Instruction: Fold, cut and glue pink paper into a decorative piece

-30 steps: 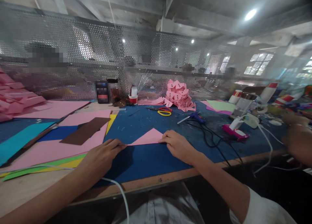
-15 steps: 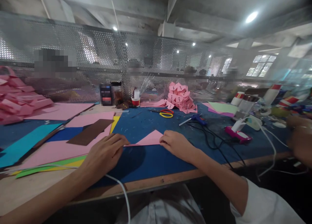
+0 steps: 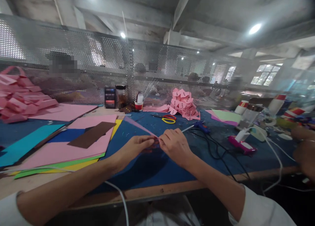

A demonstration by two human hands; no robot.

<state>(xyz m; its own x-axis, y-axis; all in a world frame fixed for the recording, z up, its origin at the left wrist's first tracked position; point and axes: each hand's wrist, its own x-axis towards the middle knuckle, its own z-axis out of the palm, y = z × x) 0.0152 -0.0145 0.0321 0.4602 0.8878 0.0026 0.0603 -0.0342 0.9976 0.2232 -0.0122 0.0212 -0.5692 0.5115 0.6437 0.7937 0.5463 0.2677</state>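
A thin pink paper piece (image 3: 140, 125), blurred by motion, slants up and left from between my two hands. My left hand (image 3: 140, 146) is closed, thumb and fingers pinching the paper's near end. Right against it, my right hand (image 3: 175, 143) grips the same end with curled fingers. Both hands are just above the blue table mat (image 3: 145, 173). Beyond them lie scissors (image 3: 168, 119) with red and yellow handles and a blue glue gun (image 3: 201, 127). A brown paper strip (image 3: 92, 134) rests on pink sheets (image 3: 73, 150) to the left.
Folded pink paper pieces (image 3: 184, 103) with dark dots are heaped at the back, near a red-and-white cup (image 3: 138, 105). Pink strips (image 3: 22, 96) pile up at far left. A magenta device (image 3: 242, 145) and cables lie at right, beside another person's hand (image 3: 305, 150).
My left hand has moved right to meet my right hand. The pink paper, a flat triangle along the mat before, is now lifted and slants away to the upper left.
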